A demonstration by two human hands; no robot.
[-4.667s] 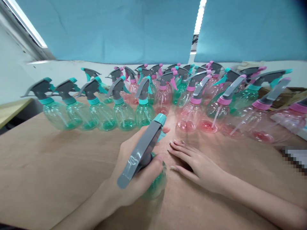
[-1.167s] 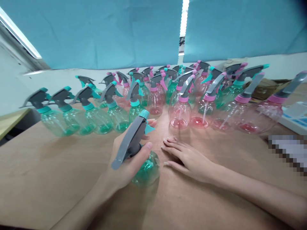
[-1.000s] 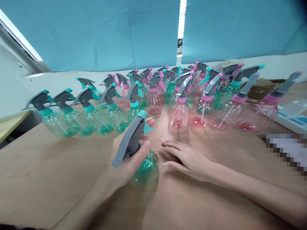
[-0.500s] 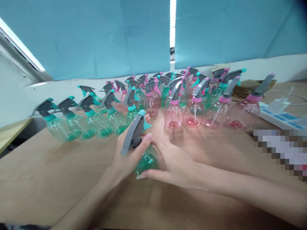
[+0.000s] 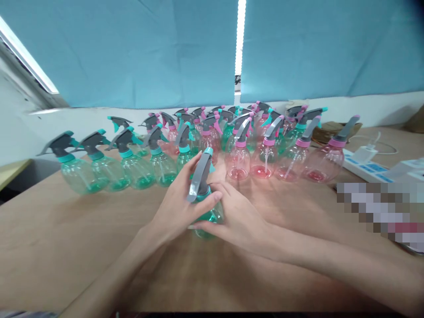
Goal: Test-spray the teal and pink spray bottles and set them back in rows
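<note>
A green spray bottle (image 5: 216,213) with a grey trigger head and teal collar is between my two hands, near the middle of the wooden table (image 5: 99,238). My left hand (image 5: 180,201) wraps the neck and upper part from the left, its thumb across the front below the head. From the right, my right hand (image 5: 238,216) closes round the lower body, thumb across the front. Both hands hide much of the bottle. Just beyond them stand a row of green spray bottles (image 5: 135,172) to the left and a row of pink spray bottles (image 5: 238,163) to the right.
More pink and green spray bottles crowd behind the two rows. A white power strip (image 5: 367,167) with a plug and cable lies at the right, near a brown wrapper (image 5: 341,130). A blurred-out item sits at the right edge. A blue curtain (image 5: 149,53) hangs behind.
The held bottle has come more upright, and its head has shifted slightly right. Both hands stay around it, the left thumb now lying across its front. The view has shifted a little.
</note>
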